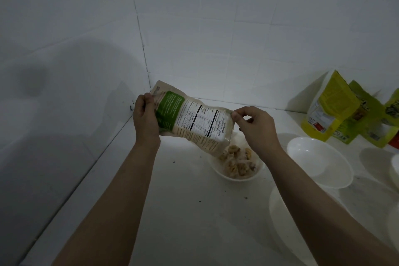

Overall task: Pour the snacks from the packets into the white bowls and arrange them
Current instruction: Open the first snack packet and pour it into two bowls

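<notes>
hands (146, 114) (257, 127) grip crinkled foil packet (194, 121) | knobbly chips (236, 162), seemingly | round bowl (237, 176)

I hold a beige packet (192, 121) tipped over a white bowl (236, 166); my left hand (145, 117) grips its bottom end, my right hand (255, 127) pinches its open corner. Chips (235, 161) lie in the bowl. An empty bowl (319, 163) sits just right, near yellow-green packets (345, 112) leaning against the tiled wall (237, 39).
</notes>
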